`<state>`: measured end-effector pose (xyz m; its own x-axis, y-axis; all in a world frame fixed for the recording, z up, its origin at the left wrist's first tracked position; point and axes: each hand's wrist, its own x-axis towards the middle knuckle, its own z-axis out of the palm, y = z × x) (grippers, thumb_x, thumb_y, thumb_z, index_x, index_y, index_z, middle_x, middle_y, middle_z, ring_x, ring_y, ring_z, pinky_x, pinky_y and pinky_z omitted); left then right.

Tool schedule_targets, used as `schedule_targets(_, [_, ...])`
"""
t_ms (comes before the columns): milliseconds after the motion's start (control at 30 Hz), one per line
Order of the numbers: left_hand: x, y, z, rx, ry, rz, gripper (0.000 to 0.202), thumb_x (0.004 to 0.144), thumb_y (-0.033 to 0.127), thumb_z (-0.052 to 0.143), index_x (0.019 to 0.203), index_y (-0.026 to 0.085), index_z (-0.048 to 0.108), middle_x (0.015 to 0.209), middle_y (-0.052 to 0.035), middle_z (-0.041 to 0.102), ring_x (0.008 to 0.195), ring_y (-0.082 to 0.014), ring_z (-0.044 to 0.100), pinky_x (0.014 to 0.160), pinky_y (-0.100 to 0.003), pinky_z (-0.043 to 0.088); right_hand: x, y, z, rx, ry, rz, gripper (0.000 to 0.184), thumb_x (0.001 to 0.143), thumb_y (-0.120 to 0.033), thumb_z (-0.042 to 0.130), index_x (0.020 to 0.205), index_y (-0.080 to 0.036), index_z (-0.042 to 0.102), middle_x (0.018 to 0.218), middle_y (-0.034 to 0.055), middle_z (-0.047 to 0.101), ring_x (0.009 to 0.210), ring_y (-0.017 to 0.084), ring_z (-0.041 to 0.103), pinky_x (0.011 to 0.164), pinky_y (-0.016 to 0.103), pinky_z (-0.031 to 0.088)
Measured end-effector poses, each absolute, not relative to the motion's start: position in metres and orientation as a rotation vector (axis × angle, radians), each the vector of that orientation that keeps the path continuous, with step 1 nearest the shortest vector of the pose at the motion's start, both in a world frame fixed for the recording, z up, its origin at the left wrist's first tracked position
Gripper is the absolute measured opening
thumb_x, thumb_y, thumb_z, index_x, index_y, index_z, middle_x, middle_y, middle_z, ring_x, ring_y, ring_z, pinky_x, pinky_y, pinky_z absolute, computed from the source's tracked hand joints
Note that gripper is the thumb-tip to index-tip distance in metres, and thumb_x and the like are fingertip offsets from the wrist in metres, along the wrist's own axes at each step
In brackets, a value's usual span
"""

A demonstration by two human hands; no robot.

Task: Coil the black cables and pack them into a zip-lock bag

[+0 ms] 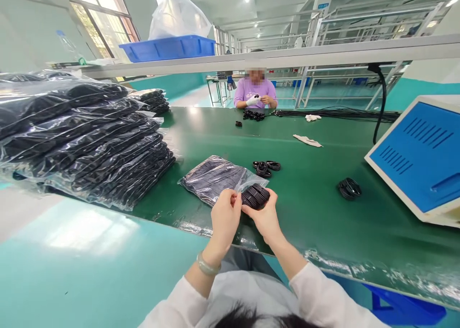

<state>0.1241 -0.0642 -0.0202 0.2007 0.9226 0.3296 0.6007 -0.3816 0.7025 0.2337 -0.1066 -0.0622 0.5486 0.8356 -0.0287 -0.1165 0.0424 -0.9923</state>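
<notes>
A clear plastic bag (212,177) packed with black coiled cables lies on the green table, its mouth toward me. My left hand (227,213) pinches the edge of the bag's opening. Between the thumb and fingers of my right hand (265,218) is a bundle of black coiled cables (255,196), partly inside the bag's mouth. Just beyond the bundle sit a few loose black cable coils (266,168). Another black coil (349,188) rests farther right.
Filled bags (86,136) are stacked high on the left. A blue and white machine (420,160) stands at the right. Across the table (305,208), a person in a purple shirt (256,91) handles small black parts. A blue tray (168,49) sits on the overhead shelf.
</notes>
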Motion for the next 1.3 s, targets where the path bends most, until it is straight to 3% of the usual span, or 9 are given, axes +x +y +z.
schedule_targets(167, [0.127, -0.079, -0.026, 2.384, 1.355, 1.096, 0.021, 0.100, 0.032, 0.048, 0.086, 0.024, 0.062, 0.084, -0.0033, 0.066, 0.083, -0.0192, 0.061, 0.074, -0.030, 0.043, 0.255, -0.088, -0.047, -1.242, -0.615, 1.313, 0.087, 0.059, -0.028, 0.090, 0.125, -0.029, 0.033, 0.102, 0.0021, 0.068, 0.086, 0.023, 0.072, 0.067, 0.037, 0.064])
schedule_targets(433, [0.129, -0.108, -0.046, 2.450, 1.285, 1.178, 0.025, 0.102, 0.024, 0.044, 0.090, 0.025, 0.066, 0.086, -0.0066, 0.069, 0.081, -0.0217, 0.062, 0.073, -0.035, 0.047, 0.252, -0.084, -0.047, -1.261, -0.677, 1.502, 0.064, 0.066, -0.033, 0.086, 0.117, -0.024, 0.048, 0.090, 0.0037, 0.075, 0.083, 0.024, 0.074, 0.073, 0.039, 0.063])
schedule_targets(567, [0.131, -0.119, -0.052, 2.445, 1.258, 1.163, 0.028, 0.102, 0.022, 0.041, 0.089, 0.025, 0.066, 0.084, -0.0072, 0.069, 0.082, -0.0222, 0.064, 0.073, -0.036, 0.050, 0.247, -0.094, -0.056, -1.383, -0.830, 1.419, 0.055, 0.074, -0.034, 0.079, 0.120, -0.025, 0.050, 0.089, 0.0025, 0.075, 0.086, 0.024, 0.073, 0.088, 0.044, 0.059])
schedule_targets(800, [0.102, -0.138, -0.080, 2.288, 1.149, 1.334, 0.014, 0.097, 0.020, 0.055, 0.107, 0.026, 0.063, 0.099, -0.0065, 0.069, 0.093, -0.0207, 0.064, 0.082, -0.034, 0.053, 0.243, -0.108, -0.069, -1.256, -0.962, 1.466, 0.108, 0.061, -0.038, 0.087, 0.147, -0.027, 0.024, 0.113, 0.0070, 0.072, 0.103, 0.027, 0.071, 0.094, 0.046, 0.056])
schedule_targets(867, [0.086, -0.144, -0.088, 2.144, 1.300, 1.415, 0.019, 0.091, 0.025, 0.067, 0.109, 0.025, 0.060, 0.103, -0.0076, 0.065, 0.098, -0.0226, 0.062, 0.086, -0.037, 0.053, 0.242, -0.110, -0.070, -1.241, -0.979, 1.469, 0.109, 0.055, -0.034, 0.090, 0.145, -0.027, 0.029, 0.111, 0.0062, 0.072, 0.095, 0.025, 0.072, 0.085, 0.041, 0.058])
schedule_targets(967, [0.068, -0.147, -0.094, 1.876, 1.476, 1.372, 0.026, 0.084, 0.029, 0.074, 0.102, 0.023, 0.057, 0.096, -0.0053, 0.060, 0.086, -0.0202, 0.061, 0.076, -0.034, 0.054, 0.242, -0.110, -0.073, -1.440, -1.122, 1.455, 0.093, 0.064, -0.040, 0.085, 0.141, -0.024, 0.035, 0.073, -0.0043, 0.068, 0.053, 0.018, 0.062, 0.051, 0.031, 0.053])
schedule_targets(1067, [0.060, -0.148, -0.097, 1.787, 1.387, 1.298, 0.019, 0.086, 0.025, 0.071, 0.100, 0.023, 0.059, 0.095, -0.0032, 0.057, 0.080, -0.0158, 0.060, 0.069, -0.029, 0.054, 0.246, -0.109, -0.079, -1.634, -1.419, 1.207, 0.082, 0.071, -0.049, 0.080, 0.140, -0.024, 0.042, 0.065, -0.0056, 0.062, 0.045, 0.017, 0.055, 0.045, 0.029, 0.045])
schedule_targets(1167, [0.059, -0.148, -0.099, 1.834, 1.319, 1.308, 0.010, 0.089, 0.020, 0.065, 0.098, 0.023, 0.062, 0.099, -0.0037, 0.056, 0.086, -0.0156, 0.061, 0.075, -0.028, 0.055, 0.249, -0.109, -0.087, -1.786, -1.718, 0.610, 0.080, 0.074, -0.057, 0.077, 0.141, -0.024, 0.047, 0.103, 0.0108, 0.068, 0.081, 0.029, 0.069, 0.067, 0.039, 0.054])
schedule_targets(1300, [0.058, -0.149, -0.101, 1.872, 1.306, 1.344, 0.008, 0.092, 0.017, 0.059, 0.097, 0.022, 0.062, 0.099, -0.0035, 0.054, 0.085, -0.0134, 0.060, 0.074, -0.026, 0.056, 0.248, -0.112, -0.091, -1.760, -1.994, -0.031, 0.101, 0.079, -0.067, 0.070, 0.153, -0.011, 0.032, 0.138, 0.0262, 0.052, 0.121, 0.044, 0.054, 0.089, 0.051, 0.049])
